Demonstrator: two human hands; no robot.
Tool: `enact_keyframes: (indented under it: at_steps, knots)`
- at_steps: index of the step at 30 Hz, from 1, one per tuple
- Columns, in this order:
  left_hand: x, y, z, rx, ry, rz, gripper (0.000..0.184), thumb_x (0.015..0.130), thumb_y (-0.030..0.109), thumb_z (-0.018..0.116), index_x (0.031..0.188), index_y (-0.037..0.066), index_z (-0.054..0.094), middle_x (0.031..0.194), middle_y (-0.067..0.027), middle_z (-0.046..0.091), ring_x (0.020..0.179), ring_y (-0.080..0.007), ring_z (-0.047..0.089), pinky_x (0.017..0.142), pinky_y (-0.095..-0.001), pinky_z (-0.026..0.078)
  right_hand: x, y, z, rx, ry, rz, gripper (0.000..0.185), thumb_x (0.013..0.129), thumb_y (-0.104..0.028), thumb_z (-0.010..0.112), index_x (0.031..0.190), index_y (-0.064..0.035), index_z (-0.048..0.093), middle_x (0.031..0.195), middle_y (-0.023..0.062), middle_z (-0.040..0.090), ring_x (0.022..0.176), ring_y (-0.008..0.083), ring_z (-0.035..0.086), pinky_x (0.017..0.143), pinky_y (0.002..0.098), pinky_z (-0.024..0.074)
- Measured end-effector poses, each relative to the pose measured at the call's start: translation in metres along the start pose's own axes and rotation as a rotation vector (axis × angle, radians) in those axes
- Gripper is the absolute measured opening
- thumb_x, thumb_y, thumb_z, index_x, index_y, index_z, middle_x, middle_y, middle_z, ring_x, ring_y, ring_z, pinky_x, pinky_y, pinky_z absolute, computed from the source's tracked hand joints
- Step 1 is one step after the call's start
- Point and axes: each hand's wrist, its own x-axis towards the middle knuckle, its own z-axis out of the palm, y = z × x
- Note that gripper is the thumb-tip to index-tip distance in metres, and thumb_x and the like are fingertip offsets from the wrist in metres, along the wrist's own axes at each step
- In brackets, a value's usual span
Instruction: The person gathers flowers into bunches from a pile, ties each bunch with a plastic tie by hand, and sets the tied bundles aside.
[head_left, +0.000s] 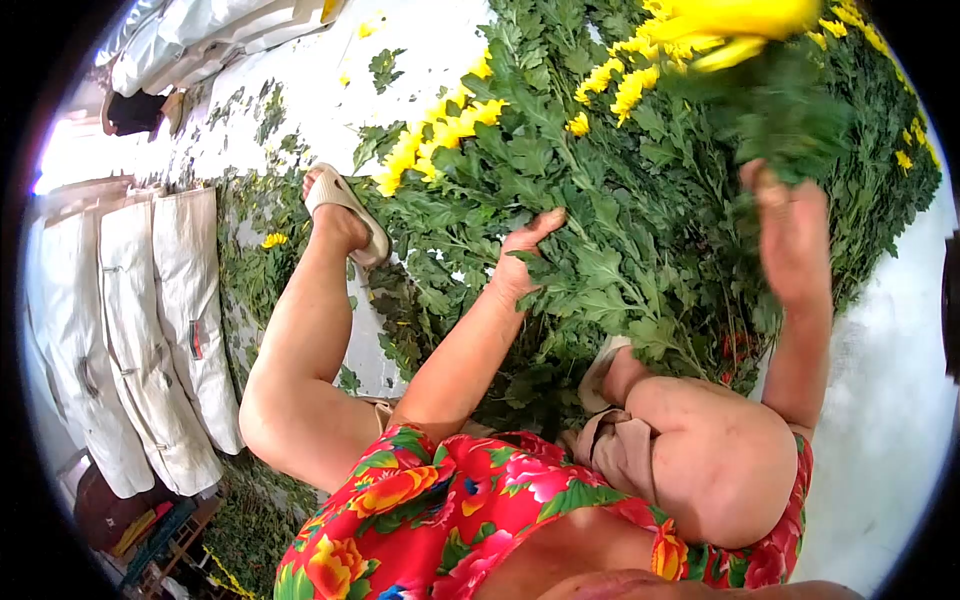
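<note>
Within the right grip (788,220), yellow-flowered stems (790,125)

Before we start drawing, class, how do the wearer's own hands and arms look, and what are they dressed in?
The left hand and right hand wear no gloves. Both forearms are uncovered, with no watch or bracelet visible. The shirt is red, printed with pink and orange-yellow flowers and green leaves. The right hand is blurred, hiding finer details.

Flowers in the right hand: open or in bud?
Open: the yellow flowers above the right hand show long, spread petals, despite motion blur.
</note>
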Motion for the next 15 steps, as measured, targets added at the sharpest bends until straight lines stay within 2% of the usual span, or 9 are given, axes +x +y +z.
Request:
enact_keyframes:
  at_steps: [2, 3, 4, 5, 7, 9, 11, 12, 15]
  knots:
    - [0.001, -0.003, 0.003, -0.041, -0.042, -0.008, 0.051, 0.092, 0.018, 0.062, 0.137, -0.002, 0.049, 0.13, -0.016, 0.061, 0.113, -0.0288, 0.064, 0.098, -0.0451, 0.052, -0.004, -0.039, 0.033, 0.006, -0.123, -0.113, 0.033, 0.101, -0.028, 0.054, 0.102, 0.0053, 0.057, 0.076, 0.0196, 0.06, 0.073, 0.0288, 0.061, 0.068, 0.0406, 0.0471]
    - [0.002, -0.006, -0.002, -0.068, -0.04, -0.011, 0.052, 0.091, 0.018, 0.062, 0.138, -0.002, 0.049, 0.131, -0.0157, 0.06, 0.114, -0.0284, 0.063, 0.1, -0.045, 0.051, -0.002, -0.056, 0.041, 0.094, -0.228, -0.074, 0.031, 0.099, -0.017, 0.054, 0.118, 0.0074, 0.053, 0.088, 0.025, 0.062, 0.087, 0.0324, 0.066, 0.079, 0.0378, 0.0495]
    - [0.004, -0.01, -0.007, -0.096, -0.038, -0.013, 0.053, 0.091, 0.018, 0.063, 0.138, -0.001, 0.048, 0.132, -0.0155, 0.06, 0.116, -0.0279, 0.062, 0.101, -0.045, 0.05, -0.004, -0.05, 0.063, 0.318, -0.133, -0.138, 0.034, 0.096, -0.008, 0.054, 0.127, 0.0061, 0.052, 0.105, 0.0273, 0.064, 0.1, 0.0316, 0.066, 0.089, 0.035, 0.0491]
    - [0.008, -0.015, -0.015, -0.095, -0.038, -0.008, 0.053, 0.091, 0.018, 0.063, 0.138, -0.001, 0.048, 0.132, -0.0155, 0.06, 0.116, -0.0279, 0.062, 0.101, -0.045, 0.05, -0.005, -0.045, 0.081, 0.324, -0.038, -0.159, 0.043, 0.093, -0.004, 0.056, 0.134, 0.0035, 0.049, 0.118, 0.0274, 0.062, 0.107, 0.0321, 0.065, 0.092, 0.0348, 0.0487]
    - [0.006, -0.016, -0.013, -0.009, 0.03, 0.009, 0.054, 0.091, 0.021, 0.062, 0.139, 0.001, 0.048, 0.133, -0.0138, 0.059, 0.114, -0.0271, 0.062, 0.099, -0.0438, 0.052, -0.01, -0.034, 0.109, 0.362, 0.015, -0.181, 0.044, 0.093, -0.001, 0.056, 0.135, 0.0019, 0.049, 0.125, 0.0258, 0.061, 0.114, 0.0324, 0.063, 0.095, 0.0334, 0.0478]
    - [-0.004, -0.008, 0.004, 0.061, 0.069, -0.008, 0.053, 0.091, 0.022, 0.062, 0.139, 0.003, 0.048, 0.132, -0.0127, 0.059, 0.113, -0.0263, 0.062, 0.098, -0.043, 0.052, -0.014, -0.03, 0.123, 0.336, 0.099, -0.273, 0.052, 0.087, 0.003, 0.057, 0.138, 0.0001, 0.048, 0.12, 0.0223, 0.062, 0.105, 0.0354, 0.065, 0.089, 0.0353, 0.0505]
    - [-0.008, -0.004, 0.013, 0.279, 0.09, 0.092, 0.053, 0.089, 0.022, 0.067, 0.137, 0.005, 0.051, 0.131, -0.0097, 0.06, 0.114, -0.0245, 0.061, 0.098, -0.0405, 0.052, -0.022, -0.045, 0.118, 0.186, -0.044, -0.308, 0.064, 0.078, 0.007, 0.058, 0.14, -0.0017, 0.046, 0.108, 0.018, 0.06, 0.089, 0.0378, 0.063, 0.081, 0.0406, 0.0523]
    - [-0.006, -0.004, 0.013, 0.162, -0.023, 0.088, 0.052, 0.088, 0.019, 0.068, 0.136, 0.005, 0.054, 0.137, -0.0062, 0.055, 0.123, -0.0191, 0.054, 0.105, -0.039, 0.043, -0.024, -0.048, 0.119, 0.102, -0.048, -0.33, 0.072, 0.072, 0.006, 0.061, 0.141, -0.0053, 0.047, 0.098, 0.0136, 0.054, 0.081, 0.0361, 0.059, 0.07, 0.043, 0.0512]
    - [-0.011, -0.008, 0.022, 0.313, 0.028, 0.148, 0.057, 0.087, 0.021, 0.068, 0.14, 0.009, 0.052, 0.14, -0.0059, 0.053, 0.126, -0.0196, 0.051, 0.108, -0.0393, 0.04, -0.024, -0.058, 0.113, -0.179, -0.006, -0.353, 0.07, 0.072, 0.0, 0.065, 0.14, -0.0081, 0.05, 0.095, 0.0105, 0.054, 0.086, 0.032, 0.059, 0.066, 0.0406, 0.0497]
